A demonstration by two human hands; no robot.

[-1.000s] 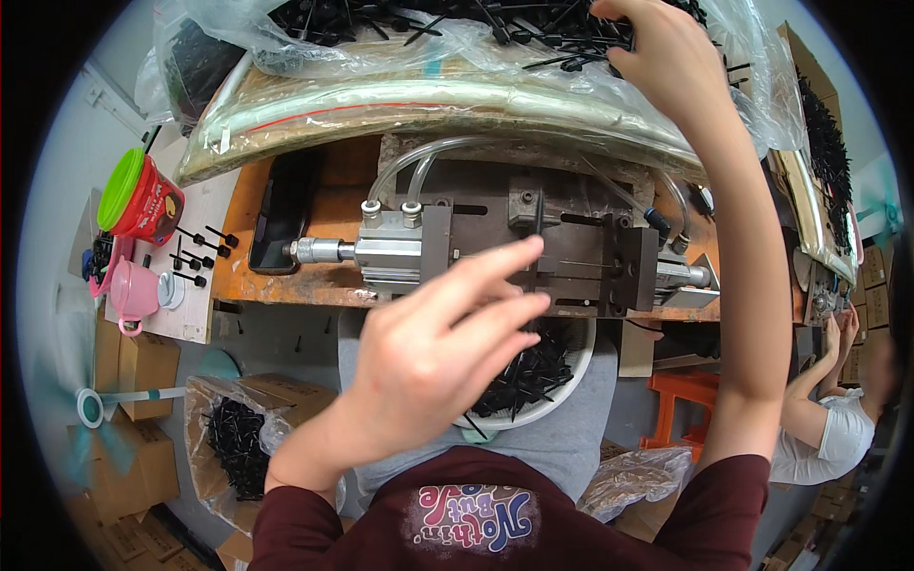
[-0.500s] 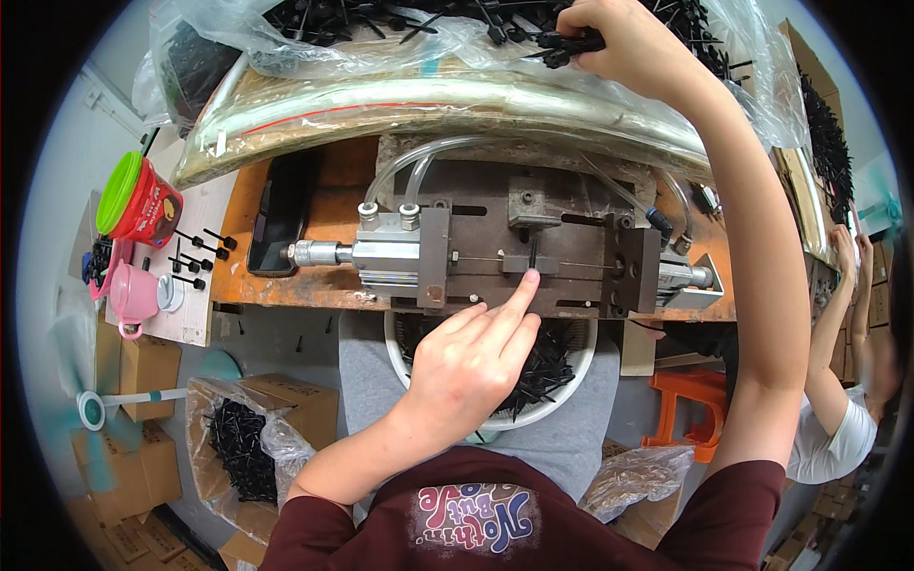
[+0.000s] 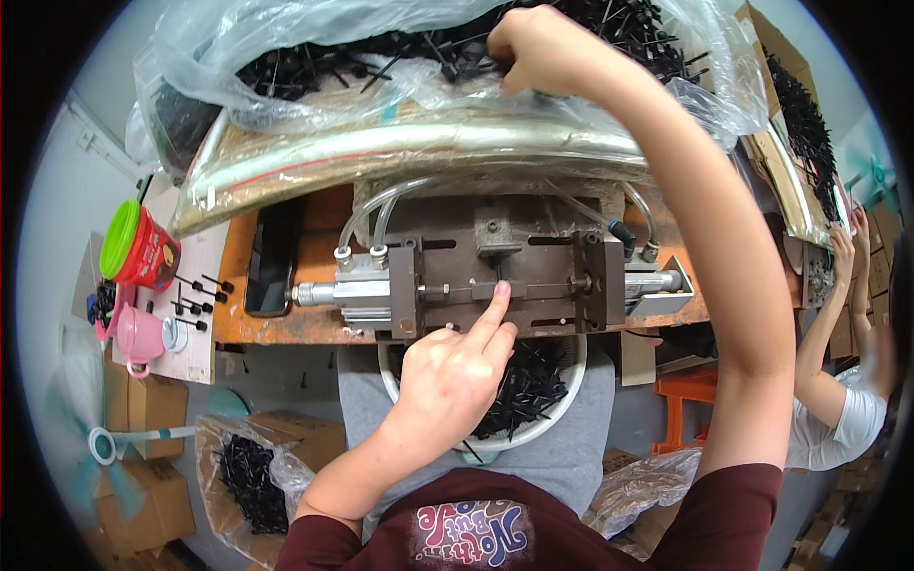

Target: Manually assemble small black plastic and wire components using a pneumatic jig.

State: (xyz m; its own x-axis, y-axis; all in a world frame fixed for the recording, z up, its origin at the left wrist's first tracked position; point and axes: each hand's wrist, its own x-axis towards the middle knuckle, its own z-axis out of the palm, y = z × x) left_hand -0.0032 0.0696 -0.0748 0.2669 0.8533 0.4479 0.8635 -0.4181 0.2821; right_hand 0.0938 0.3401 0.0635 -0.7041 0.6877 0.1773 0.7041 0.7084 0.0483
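My left hand [image 3: 452, 371] reaches over the near edge of a dark metal fixture [image 3: 457, 257]. Its index finger is stretched out, the tip resting at a small block [image 3: 486, 290] in the fixture's middle; the other fingers bend loosely and hold nothing. A thin black piece [image 3: 501, 268] stands just beyond that fingertip. At the far side, my right hand [image 3: 543, 52] is at a heap of black stemmed plastic pieces [image 3: 419, 57] in a clear plastic bag [image 3: 286, 105]. Its thumb and forefinger are apart; the remaining fingers and the palm are hidden.
Metal cylinders [image 3: 367, 290] with clear hoses [image 3: 381, 214] flank the fixture. A white tub [image 3: 578, 376] of black pieces sits at my lap. Left are a phone [image 3: 271, 262], a red container [image 3: 143, 249] and a pink cup [image 3: 140, 333]. Another person's arm [image 3: 828, 333] shows at right.
The view has shifted. My right hand has moved left along the heap, and the black bunch at its fingers no longer shows. Rod ends protrude further inward. My left fingertip stays at the block.
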